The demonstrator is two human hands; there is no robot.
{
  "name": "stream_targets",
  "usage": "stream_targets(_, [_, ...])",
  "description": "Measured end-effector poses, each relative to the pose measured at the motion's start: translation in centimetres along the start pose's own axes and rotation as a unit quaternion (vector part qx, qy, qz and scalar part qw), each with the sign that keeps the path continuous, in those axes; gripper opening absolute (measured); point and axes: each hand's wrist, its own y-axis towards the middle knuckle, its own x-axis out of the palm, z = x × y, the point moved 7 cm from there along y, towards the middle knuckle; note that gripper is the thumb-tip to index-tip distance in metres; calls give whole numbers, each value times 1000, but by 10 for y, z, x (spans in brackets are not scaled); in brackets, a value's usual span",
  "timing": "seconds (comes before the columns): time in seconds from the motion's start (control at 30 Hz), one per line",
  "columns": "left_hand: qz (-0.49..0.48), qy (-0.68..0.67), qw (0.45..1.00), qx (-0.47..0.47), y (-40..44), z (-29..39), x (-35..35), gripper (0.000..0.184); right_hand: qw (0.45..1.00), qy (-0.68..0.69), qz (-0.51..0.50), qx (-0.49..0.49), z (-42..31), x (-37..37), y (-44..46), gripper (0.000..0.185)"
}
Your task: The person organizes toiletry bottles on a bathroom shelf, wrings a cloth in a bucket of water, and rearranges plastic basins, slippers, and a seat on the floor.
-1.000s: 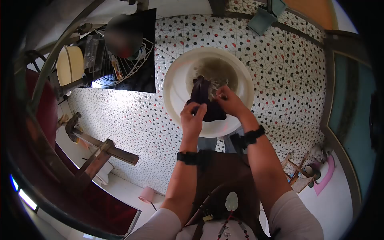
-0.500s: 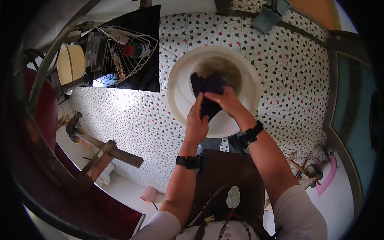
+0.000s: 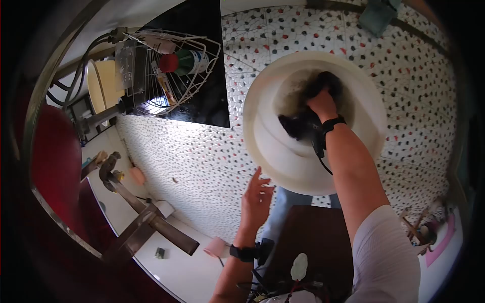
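A large white basin (image 3: pixel 262 151) stands on the patterned floor, with cloudy water (image 3: pixel 284 96) in its bottom. A dark purple, nearly black cloth (image 3: pixel 295 127) lies bunched in that water. My right hand (image 3: pixel 323 105) is down inside the basin with its fingers sunk into the cloth and closed on it; the fingertips are hidden in the folds. My left hand (image 3: pixel 256 201) is outside the basin, just below its near left rim. Its fingers are spread, and nothing is in them.
A white wire rack (image 3: pixel 189 91) on a black surface holds a red-capped green bottle (image 3: pixel 184 62). A metal frame (image 3: pixel 151 217) juts in from the left. A pink cup (image 3: pixel 216 247) stands near the lower left, and a teal object (image 3: pixel 378 17) lies at the top right.
My left hand has let go of the cloth and drawn back out of the basin. My right hand has pushed the cloth down into the water. The view has shifted left.
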Motion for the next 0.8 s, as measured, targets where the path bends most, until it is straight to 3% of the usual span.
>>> stream_targets(0.07, [-6,33,999,-16,-11,-8,-2,52,999,44,10,13,22,35,-3,75])
stream_targets(0.13, [-13,21,999,-21,-15,-16,1,52,981,20,-108,-157,-1,61,-15,49])
stream_targets(0.17, [-18,-2,999,-39,-19,-15,2,53,993,32,-104,-57,6,62,-28,33])
stream_targets(0.23, [-30,-41,997,-51,-23,-7,10,54,969,223,-107,17,-16,23,-87,38])
stream_targets(0.27, [-21,-74,996,-38,-23,2,13,53,974,190,-112,51,-26,8,-106,35])
stream_targets(0.33, [-22,-219,974,-49,-19,10,20,50,939,323,-112,41,-43,-21,-146,27])
stream_targets(0.37, [-21,-228,973,-39,-17,20,24,50,910,396,-115,51,-49,-32,-164,25])
stream_targets(0.43, [10,-307,934,-181,-18,24,37,47,917,369,-150,-13,-76,-72,-206,27])
stream_targets(0.47, [-21,-388,900,-199,-17,23,47,51,904,387,-182,-25,-79,-81,-222,29])
stream_targets(0.5, [-88,-452,836,-297,-5,-18,69,56,886,404,-223,-41,-84,-86,-236,31])
stream_targets(0.53, [-141,-522,788,-295,-15,25,70,63,868,422,-256,-60,-109,-109,-264,36])
stream_targets(0.57, [-140,-538,784,-276,-11,32,70,68,827,467,-307,-64,-108,-103,-270,47])
stream_targets(0.6, [-210,-568,758,-242,9,7,85,94,824,456,-322,-97,-124,-114,-287,59])
stream_targets(0.63, [-177,-598,730,-278,-5,55,74,86,834,408,-357,-101,-138,-126,-303,66])
stream_targets(0.67, [-210,-646,711,-180,6,67,78,75,828,398,-380,-106,-151,-135,-317,64])
stream_targets(0.7, [-237,-659,699,-141,-15,115,62,61,824,390,-397,-106,-160,-144,-329,62])
stream_targets(0.77, [-328,-692,642,-42,-19,140,62,55,834,345,-412,-125,-171,-162,-344,58])
stream_targets(0.8, [-332,-689,644,-26,-28,159,55,55,848,305,-415,-123,-173,-171,-348,54])
